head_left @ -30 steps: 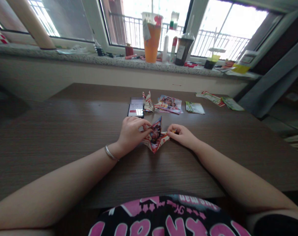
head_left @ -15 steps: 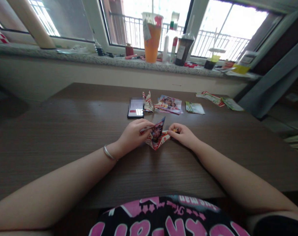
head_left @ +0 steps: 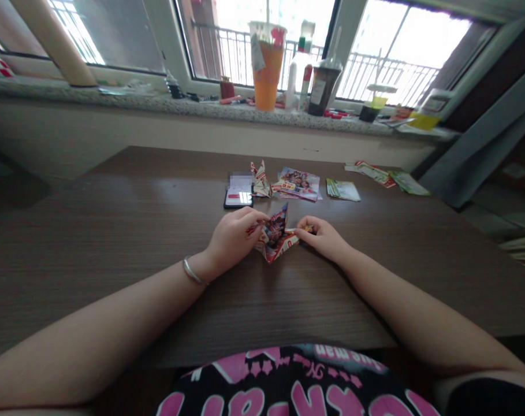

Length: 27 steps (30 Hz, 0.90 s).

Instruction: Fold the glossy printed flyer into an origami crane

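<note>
Between my two hands is a folded paper figure (head_left: 276, 230), printed in red, white and dark colours, with a pointed flap standing up in its middle. My left hand (head_left: 237, 232) pinches its left side between thumb and fingers. On the opposite side, my right hand (head_left: 319, 234) grips the right tip, its fingers curled. Just beyond my left hand lies a phone (head_left: 238, 199) with its screen lit. Touching or nearly touching the phone is another folded paper figure (head_left: 261, 182), white and red with upright points.
Printed leaflets (head_left: 301, 184) lie behind the hands, with a small stack of green-white paper (head_left: 342, 190) and folded strips (head_left: 375, 174) farther right. On the windowsill (head_left: 219, 112) stand an orange drink cup (head_left: 265, 78), a dark drink cup (head_left: 323, 89) and several bottles.
The paper figure has shifted and tilted slightly to the left, its upright point moving with it. My left hand has turned a little; my right hand stays nearly still.
</note>
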Available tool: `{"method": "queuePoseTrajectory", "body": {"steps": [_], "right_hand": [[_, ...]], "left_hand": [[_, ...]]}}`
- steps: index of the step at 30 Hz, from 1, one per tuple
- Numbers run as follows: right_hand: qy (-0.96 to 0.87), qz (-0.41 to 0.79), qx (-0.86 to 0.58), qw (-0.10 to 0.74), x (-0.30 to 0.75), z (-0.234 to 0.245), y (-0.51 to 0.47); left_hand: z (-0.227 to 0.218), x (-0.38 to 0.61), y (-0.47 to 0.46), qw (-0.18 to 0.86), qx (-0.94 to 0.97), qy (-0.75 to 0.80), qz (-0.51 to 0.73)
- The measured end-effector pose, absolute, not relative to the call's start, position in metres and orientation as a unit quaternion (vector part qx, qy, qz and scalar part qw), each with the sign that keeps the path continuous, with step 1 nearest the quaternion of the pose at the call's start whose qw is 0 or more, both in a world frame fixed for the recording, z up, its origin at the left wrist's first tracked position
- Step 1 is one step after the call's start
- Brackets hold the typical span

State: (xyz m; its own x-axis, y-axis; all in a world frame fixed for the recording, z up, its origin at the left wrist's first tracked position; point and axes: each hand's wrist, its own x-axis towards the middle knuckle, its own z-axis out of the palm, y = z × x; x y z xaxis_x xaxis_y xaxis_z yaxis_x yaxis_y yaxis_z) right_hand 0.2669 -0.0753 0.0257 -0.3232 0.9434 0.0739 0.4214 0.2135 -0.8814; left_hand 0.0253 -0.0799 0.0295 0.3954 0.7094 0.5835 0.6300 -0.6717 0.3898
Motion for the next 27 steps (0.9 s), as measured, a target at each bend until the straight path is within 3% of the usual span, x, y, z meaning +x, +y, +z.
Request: {"method": "queuePoseTrajectory", "body": {"steps": [10, 17, 21, 27], "right_hand": [[-0.677, 0.464, -0.453, 0.348, 0.265, 0.026, -0.075], [-0.692, 0.446, -0.450, 0.346, 0.265, 0.024, -0.073], [-0.718, 0.401, -0.453, 0.344, 0.266, 0.022, -0.072], [-0.777, 0.242, -0.477, 0.332, 0.268, 0.021, -0.070]], "left_hand": [[0.030, 0.023, -0.081, 0.053, 0.870, 0.360, 0.332], [0.038, 0.022, -0.086, 0.067, 0.893, 0.323, 0.307], [0.042, 0.023, -0.088, 0.048, 0.895, 0.334, 0.292], [0.042, 0.022, -0.090, 0.040, 0.902, 0.316, 0.292]]}}
